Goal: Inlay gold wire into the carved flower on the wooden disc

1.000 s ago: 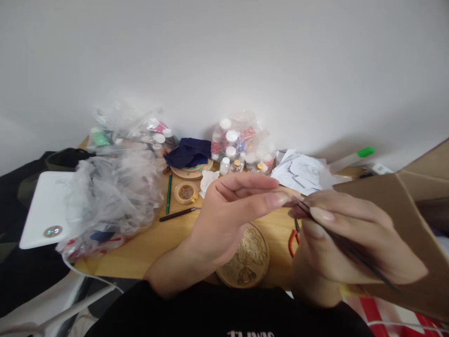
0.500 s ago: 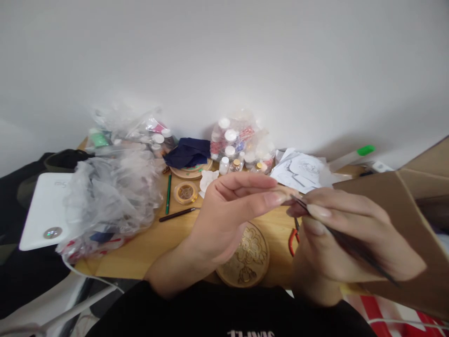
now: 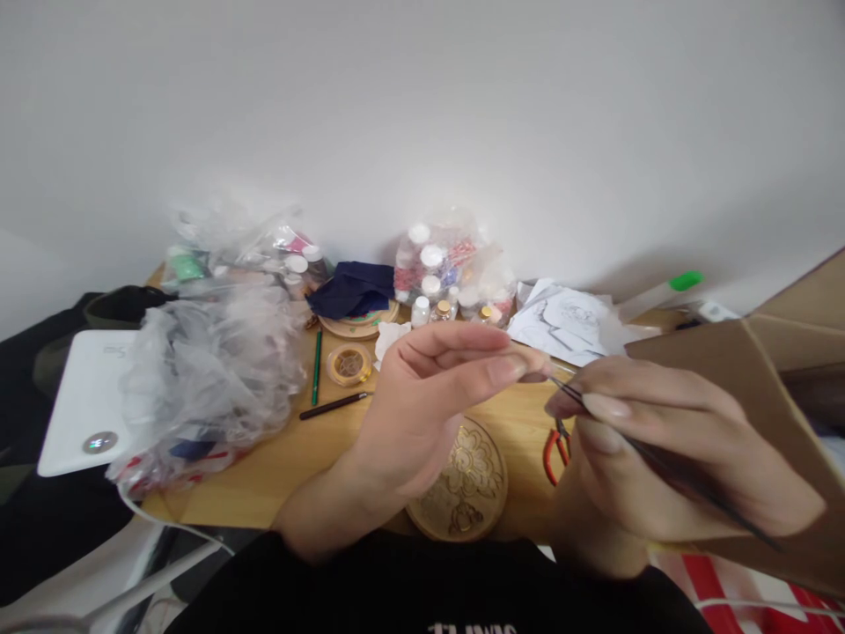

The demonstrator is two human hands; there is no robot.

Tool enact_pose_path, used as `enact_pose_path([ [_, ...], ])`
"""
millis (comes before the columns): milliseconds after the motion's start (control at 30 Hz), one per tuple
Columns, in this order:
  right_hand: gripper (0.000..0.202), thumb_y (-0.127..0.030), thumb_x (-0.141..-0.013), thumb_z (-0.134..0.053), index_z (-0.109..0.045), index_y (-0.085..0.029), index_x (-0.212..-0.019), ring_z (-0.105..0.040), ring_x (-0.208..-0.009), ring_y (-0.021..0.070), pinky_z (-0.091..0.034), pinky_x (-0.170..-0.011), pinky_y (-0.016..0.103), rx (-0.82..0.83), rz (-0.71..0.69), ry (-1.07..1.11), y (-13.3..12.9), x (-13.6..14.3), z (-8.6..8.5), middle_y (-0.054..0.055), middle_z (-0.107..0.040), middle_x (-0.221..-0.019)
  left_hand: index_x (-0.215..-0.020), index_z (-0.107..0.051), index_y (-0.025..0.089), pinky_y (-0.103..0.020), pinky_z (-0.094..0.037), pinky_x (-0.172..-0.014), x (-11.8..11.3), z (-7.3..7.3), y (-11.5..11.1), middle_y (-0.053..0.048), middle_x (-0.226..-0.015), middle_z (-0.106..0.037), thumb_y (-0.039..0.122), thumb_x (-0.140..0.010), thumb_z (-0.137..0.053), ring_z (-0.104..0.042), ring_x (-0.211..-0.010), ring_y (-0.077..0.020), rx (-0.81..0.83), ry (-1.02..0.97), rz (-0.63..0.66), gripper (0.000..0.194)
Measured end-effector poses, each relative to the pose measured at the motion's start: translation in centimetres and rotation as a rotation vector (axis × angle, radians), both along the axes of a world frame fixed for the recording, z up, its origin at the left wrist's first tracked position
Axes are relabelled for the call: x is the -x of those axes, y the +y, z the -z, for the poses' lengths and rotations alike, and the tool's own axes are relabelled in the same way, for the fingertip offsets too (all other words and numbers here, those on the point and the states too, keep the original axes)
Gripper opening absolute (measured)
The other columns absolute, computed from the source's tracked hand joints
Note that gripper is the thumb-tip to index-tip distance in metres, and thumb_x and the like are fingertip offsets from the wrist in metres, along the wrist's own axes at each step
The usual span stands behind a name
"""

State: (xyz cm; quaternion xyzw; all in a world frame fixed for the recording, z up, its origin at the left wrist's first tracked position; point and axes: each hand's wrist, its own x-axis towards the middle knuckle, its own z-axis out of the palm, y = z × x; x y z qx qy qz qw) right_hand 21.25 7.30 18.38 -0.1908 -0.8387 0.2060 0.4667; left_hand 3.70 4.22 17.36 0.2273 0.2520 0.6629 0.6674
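My left hand [image 3: 415,414] is raised above the table, thumb and fingers pinched together. Whatever lies between them is too small to make out. In my right hand [image 3: 673,449] is a pair of dark tweezers [image 3: 719,506], gripped like a pen with the tips pointing left. Those tips are close to my left fingertips; whether they touch or hold anything is unclear. Below my hands lies a round disc [image 3: 472,475] with a gold-outlined flower pattern, partly covered by my left wrist. Pliers with orange-red handles [image 3: 549,456] lie beside it, partly behind my right hand.
A spool of gold wire [image 3: 349,364], a green pencil [image 3: 317,368] and a dark thin tool [image 3: 334,406] lie left of my hands. Plastic bags [image 3: 224,352], bagged bottles [image 3: 432,255] and printed papers [image 3: 561,319] line the back. A cardboard box [image 3: 713,379] stands at right.
My right hand has drawn slightly right and down, so the tweezer tips sit a little farther from my left thumb. The left hand keeps its pinch, shifted slightly left.
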Motion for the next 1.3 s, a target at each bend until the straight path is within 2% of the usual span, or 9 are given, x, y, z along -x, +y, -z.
enact_pose_path([
  [167, 0.048, 0.006, -0.078, -0.067, -0.064, -0.016, -0.121, -0.068, -0.089, 0.0102, -0.060, -0.079, 0.025, -0.034, -0.069, -0.063, -0.1, -0.1, -0.1, 0.002, -0.070, -0.107, -0.072, -0.074, 0.037, -0.031, -0.061, -0.087, 0.0, 0.2, 0.0, 0.009, -0.073, -0.076, 0.027, -0.068, -0.087, -0.073, -0.075, -0.0150, -0.009, 0.003, 0.022, 0.016],
  [500, 0.045, 0.007, -0.076, -0.069, -0.070, -0.018, -0.114, -0.069, -0.082, 0.0128, -0.059, -0.071, 0.027, -0.037, 0.038, 0.082, -0.5, 1.4, 0.4, 0.005, -0.073, -0.099, -0.069, -0.075, 0.033, -0.029, -0.062, -0.083, 0.0, -0.1, -0.1, 0.007, -0.072, -0.076, 0.027, -0.064, -0.089, -0.073, -0.072, -0.0156, 0.029, -0.027, 0.034, 0.016],
  [700, 0.049, 0.006, -0.076, -0.069, -0.069, -0.018, -0.119, -0.069, -0.084, 0.0120, -0.060, -0.070, 0.025, -0.073, -0.004, 0.052, -0.1, 1.2, 0.5, 0.005, -0.073, -0.100, -0.070, -0.075, 0.032, -0.030, -0.062, -0.083, -0.1, -0.1, -0.2, 0.006, -0.071, -0.076, 0.028, -0.063, -0.090, -0.074, -0.072, -0.0168, 0.023, -0.034, 0.037, 0.017],
  [833, 0.051, 0.008, -0.077, -0.067, -0.068, -0.017, -0.121, -0.069, -0.088, 0.0114, -0.060, -0.074, 0.024, -0.095, -0.017, 0.057, 0.2, 1.0, 0.5, 0.005, -0.073, -0.100, -0.070, -0.076, 0.031, -0.024, -0.062, -0.081, -0.2, -0.2, -0.2, 0.007, -0.071, -0.076, 0.024, -0.065, -0.089, -0.073, -0.071, -0.0134, 0.009, -0.070, 0.060, 0.016],
  [967, 0.041, 0.000, -0.084, -0.067, -0.068, -0.021, -0.119, -0.068, -0.087, 0.0119, -0.060, -0.072, 0.026, -0.089, 0.021, 0.020, -0.1, 1.0, 1.0, 0.006, -0.074, -0.100, -0.070, -0.076, 0.031, -0.020, -0.061, -0.078, -0.2, -0.2, -0.2, 0.008, -0.071, -0.076, 0.022, -0.065, -0.088, -0.073, -0.072, -0.0114, 0.018, -0.053, 0.040, 0.016],
  [1133, 0.020, -0.010, -0.090, -0.064, -0.071, -0.023, -0.104, -0.068, -0.082, 0.0110, -0.061, -0.070, 0.025, -0.050, 0.141, 0.057, -0.3, 0.9, 0.9, 0.004, -0.074, -0.095, -0.070, -0.076, 0.030, -0.022, -0.061, -0.075, -0.1, -0.1, -0.2, 0.007, -0.070, -0.076, 0.021, -0.064, -0.087, -0.073, -0.069, -0.0126, 0.028, -0.020, 0.008, 0.015],
  [1200, 0.020, -0.008, -0.088, -0.066, -0.070, -0.020, -0.103, -0.069, -0.083, 0.0109, -0.062, -0.071, 0.023, -0.052, 0.122, -0.001, 0.2, 0.6, 0.3, 0.005, -0.074, -0.097, -0.070, -0.076, 0.030, -0.025, -0.061, -0.076, -0.1, 0.0, -0.2, 0.007, -0.070, -0.076, 0.022, -0.065, -0.086, -0.074, -0.070, -0.0144, 0.037, 0.001, 0.005, 0.014],
  [1267, 0.033, 0.001, -0.082, -0.068, -0.069, -0.015, -0.110, -0.071, -0.081, 0.0096, -0.060, -0.066, 0.018, -0.169, -0.144, -0.207, 0.8, 0.3, -0.2, 0.006, -0.074, -0.100, -0.071, -0.076, 0.031, -0.028, -0.061, -0.080, -0.1, 0.0, -0.2, 0.006, -0.071, -0.076, 0.023, -0.066, -0.086, -0.074, -0.073, -0.0156, 0.027, 0.008, 0.016, 0.014],
  [1300, 0.038, 0.003, -0.079, -0.069, -0.067, -0.014, -0.113, -0.072, -0.082, 0.0109, -0.061, -0.066, 0.019, -0.194, -0.168, -0.205, 1.0, 0.2, -0.4, 0.007, -0.074, -0.100, -0.071, -0.075, 0.031, -0.028, -0.061, -0.081, -0.1, 0.0, -0.2, 0.006, -0.071, -0.076, 0.022, -0.067, -0.086, -0.074, -0.074, -0.0154, 0.019, 0.001, 0.022, 0.014],
])
